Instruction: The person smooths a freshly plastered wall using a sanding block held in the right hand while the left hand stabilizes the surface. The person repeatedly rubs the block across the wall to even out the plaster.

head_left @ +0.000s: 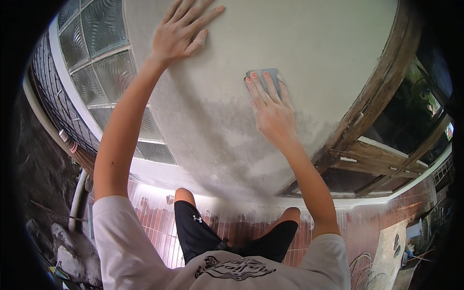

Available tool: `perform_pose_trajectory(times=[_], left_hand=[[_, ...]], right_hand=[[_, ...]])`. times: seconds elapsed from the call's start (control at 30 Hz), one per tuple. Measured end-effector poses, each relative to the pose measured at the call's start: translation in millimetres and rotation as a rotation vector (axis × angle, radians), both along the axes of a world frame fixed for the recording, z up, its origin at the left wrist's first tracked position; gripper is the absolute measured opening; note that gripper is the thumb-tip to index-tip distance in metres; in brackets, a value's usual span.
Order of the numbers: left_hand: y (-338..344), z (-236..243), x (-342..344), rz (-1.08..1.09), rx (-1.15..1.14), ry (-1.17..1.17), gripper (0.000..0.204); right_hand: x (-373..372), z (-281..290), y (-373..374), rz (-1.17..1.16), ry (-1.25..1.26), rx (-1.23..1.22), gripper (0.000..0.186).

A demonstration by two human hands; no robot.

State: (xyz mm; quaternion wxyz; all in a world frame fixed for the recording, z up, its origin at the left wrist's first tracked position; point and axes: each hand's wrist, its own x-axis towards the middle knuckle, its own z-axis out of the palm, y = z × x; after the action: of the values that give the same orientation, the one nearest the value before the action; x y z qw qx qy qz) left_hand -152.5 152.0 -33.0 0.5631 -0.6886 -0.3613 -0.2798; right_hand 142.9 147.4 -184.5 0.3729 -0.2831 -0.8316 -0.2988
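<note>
My left hand (180, 35) lies on the pale plastered wall (338, 43) high up beside the glass blocks, its dusty fingers spread and nothing held in it. Lower and to the right, my right hand (271, 108) presses a grey-blue sanding sheet or pad (256, 74) against the same wall, fingers over its face; I cannot make out exactly which it is. Whitish dust coats both hands, and darker grey patches mark the plaster below them.
A glass-block panel (104, 29) is at left, with a broom (77, 157) and pipe (76, 203) beyond. A wooden-framed window or door (357, 116) stands at right. Below are red floor tiles (150, 222), coiled hose or cable (360, 270) and scattered items at far right.
</note>
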Motion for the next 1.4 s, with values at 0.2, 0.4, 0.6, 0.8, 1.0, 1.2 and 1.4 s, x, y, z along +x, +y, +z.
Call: perform_pose_trajectory(times=[0.2, 0.4, 0.6, 0.8, 1.0, 1.2, 1.4], left_hand=[[3.3, -34.1, 0.7, -0.100, 0.101, -0.145, 0.058], [9.2, -97.8, 39.4, -0.068, -0.050, 0.017, 0.061], [9.0, -119.6, 64.7, -0.095, -0.123, 0.115, 0.058], [8.8, -126.6, 75.0, -0.193, -0.135, 0.107, 0.059], [6.1, -140.7, 87.0, -0.184, -0.240, 0.142, 0.065], [7.0, -147.0, 85.2, -0.138, -0.182, 0.172, 0.067], [7.9, -172.9, 72.5, -0.147, -0.171, 0.091, 0.057]], right_hand=[[16.7, -23.3, -17.8, -0.044, -0.028, -0.057, 0.056], [32.0, -70.6, -76.0, 0.112, 0.170, -0.353, 0.051], [19.5, -112.0, -109.7, 0.168, 0.470, -0.526, 0.051], [3.3, -121.1, -129.7, 0.251, 0.576, -0.761, 0.053], [-6.2, -121.9, -139.1, 0.224, 0.622, -0.723, 0.057], [0.9, -129.6, -150.0, 0.141, 0.656, -0.812, 0.059], [13.1, -138.3, -159.6, 0.172, 0.630, -0.888, 0.056]])
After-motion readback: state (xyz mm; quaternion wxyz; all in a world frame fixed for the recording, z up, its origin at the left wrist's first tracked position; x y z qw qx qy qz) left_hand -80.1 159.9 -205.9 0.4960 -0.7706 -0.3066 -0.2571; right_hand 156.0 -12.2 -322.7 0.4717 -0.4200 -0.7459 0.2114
